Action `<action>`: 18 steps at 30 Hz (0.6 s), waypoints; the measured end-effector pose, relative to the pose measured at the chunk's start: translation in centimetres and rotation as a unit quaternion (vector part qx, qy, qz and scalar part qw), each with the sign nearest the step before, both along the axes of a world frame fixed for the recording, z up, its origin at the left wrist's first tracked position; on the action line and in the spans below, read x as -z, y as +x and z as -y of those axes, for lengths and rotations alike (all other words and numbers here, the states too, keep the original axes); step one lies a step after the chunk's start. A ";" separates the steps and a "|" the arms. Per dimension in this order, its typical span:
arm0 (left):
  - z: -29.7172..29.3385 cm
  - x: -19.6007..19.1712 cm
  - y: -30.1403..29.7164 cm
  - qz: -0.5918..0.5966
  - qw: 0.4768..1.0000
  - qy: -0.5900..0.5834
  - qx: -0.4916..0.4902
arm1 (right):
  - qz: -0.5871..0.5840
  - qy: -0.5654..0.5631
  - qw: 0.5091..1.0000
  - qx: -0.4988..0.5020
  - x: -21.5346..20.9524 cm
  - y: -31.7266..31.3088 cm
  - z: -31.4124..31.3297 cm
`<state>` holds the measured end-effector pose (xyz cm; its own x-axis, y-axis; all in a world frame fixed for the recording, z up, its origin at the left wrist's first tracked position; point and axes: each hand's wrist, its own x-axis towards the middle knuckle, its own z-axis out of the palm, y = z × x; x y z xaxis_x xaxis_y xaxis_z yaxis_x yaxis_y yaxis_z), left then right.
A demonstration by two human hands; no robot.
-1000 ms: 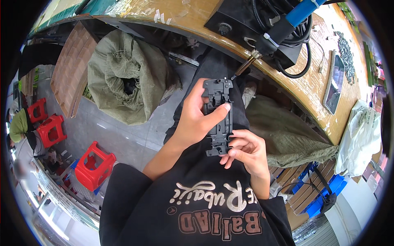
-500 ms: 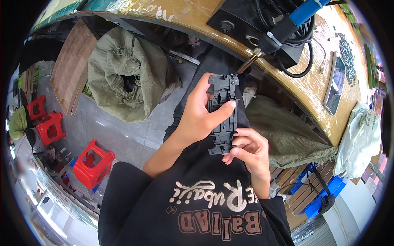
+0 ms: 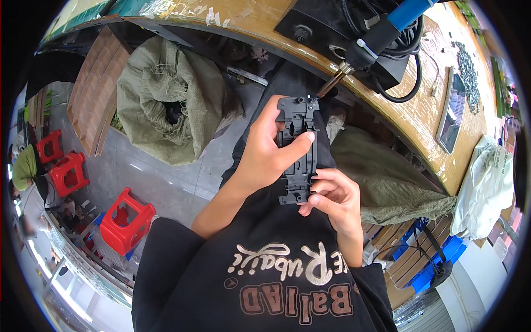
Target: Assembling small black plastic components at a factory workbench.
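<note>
An olive woven sack [image 3: 135, 110] with a frayed, open mouth stands on the grey tiled floor [image 3: 177, 185]; just beside it, to the left, is a brown panel [image 3: 97, 88]; farther left are three red plastic stools [image 3: 113, 232]; the wooden bench [image 3: 249, 15] has a worn, yellowish top with scraps of pale tape [image 3: 213, 16]; under its right side lies a second sack [image 3: 376, 177]; a crumpled white plastic bag [image 3: 481, 188] sits beside the bench's end, near blue plastic [image 3: 456, 250] and brown slats [image 3: 415, 260].

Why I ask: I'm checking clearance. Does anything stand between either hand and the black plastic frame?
Nothing visible does: the left hand grips the black plastic frame directly, and the right hand is at its lower right edge. The soldering iron has its tip near the frame's top end, clear of both hands.
</note>
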<state>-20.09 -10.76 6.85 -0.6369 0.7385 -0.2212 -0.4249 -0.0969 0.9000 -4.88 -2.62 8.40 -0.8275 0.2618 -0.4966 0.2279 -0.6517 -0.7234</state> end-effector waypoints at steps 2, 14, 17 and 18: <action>0.0 0.2 -0.2 0.001 1.000 -0.006 0.001 | 0.003 0.000 1.000 -0.001 0.1 -0.1 -0.1; -0.2 -0.4 -0.6 -0.006 1.000 -0.004 0.002 | -0.024 0.005 1.000 -0.003 0.0 -0.3 -0.2; -0.3 -0.5 -0.5 -0.001 1.000 -0.005 -0.001 | -0.015 0.003 1.000 0.004 0.0 -0.3 -0.1; -0.2 -0.5 -0.5 -0.001 1.000 -0.006 -0.002 | -0.019 0.001 1.000 0.006 0.0 -0.2 -0.1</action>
